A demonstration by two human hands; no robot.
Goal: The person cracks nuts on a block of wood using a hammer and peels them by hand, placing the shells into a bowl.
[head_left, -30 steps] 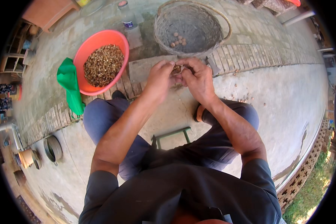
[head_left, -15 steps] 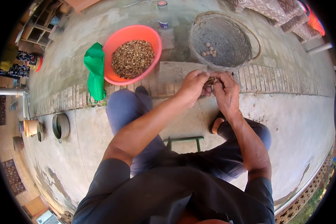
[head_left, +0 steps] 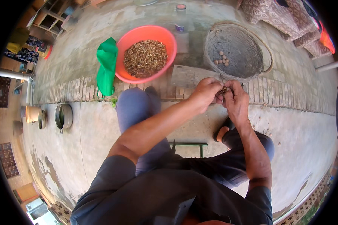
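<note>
Between my two hands is a brown, broken walnut, partly covered by the fingers. My left hand grips it from the left, and my right hand pinches it from the right with thumb and fingers. Just beyond them stands a grey wicker basket with several whole walnuts in it. To the left, a red-orange plastic basin holds a heap of brown broken pieces that look like cracked walnuts. A flat board or slab lies between basin and basket, beyond my left hand.
A green cloth or bag hangs against the basin's left side. Farther off stands a clear jar. Small bits lie on the concrete to the right. A green metal frame is between my legs, and a round metal pot stands at left.
The view has shifted, so the whole scene sits farther right. My hands stay together on the walnut, with the fingers slightly repositioned.
</note>
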